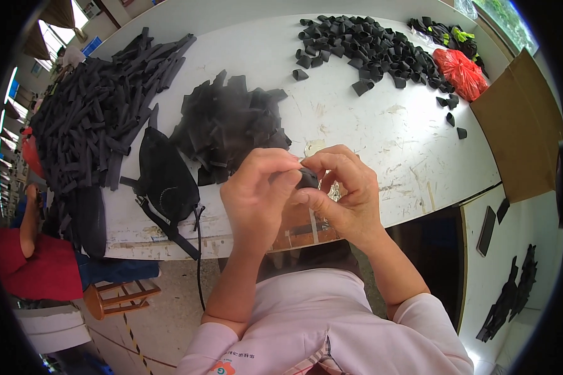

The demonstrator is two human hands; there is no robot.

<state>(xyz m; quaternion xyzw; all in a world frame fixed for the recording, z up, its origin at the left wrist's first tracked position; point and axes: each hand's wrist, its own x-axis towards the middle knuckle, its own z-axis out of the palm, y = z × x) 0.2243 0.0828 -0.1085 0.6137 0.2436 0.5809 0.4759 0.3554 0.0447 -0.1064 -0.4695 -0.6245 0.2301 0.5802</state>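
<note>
Over the near edge of the white table, my left hand (256,197) and my right hand (350,190) meet with bent fingers. Between their fingertips they pinch a small dark piece of fabric (306,179), which looks curled; much of it is hidden by the fingers. Just beyond my left hand lies a loose heap of short black fabric strips (231,119). Left of that hand, a black pouch-like item (166,178) with straps and a cord rests at the table edge. Many small curled black loops (375,47) are piled at the far right.
A large pile of long dark strips (100,106) covers the table's left side. A red plastic bag (461,72) and a cardboard sheet (519,125) stand at the right. A co-worker in a red shirt (44,262) is at the left, near a wooden stool (122,299).
</note>
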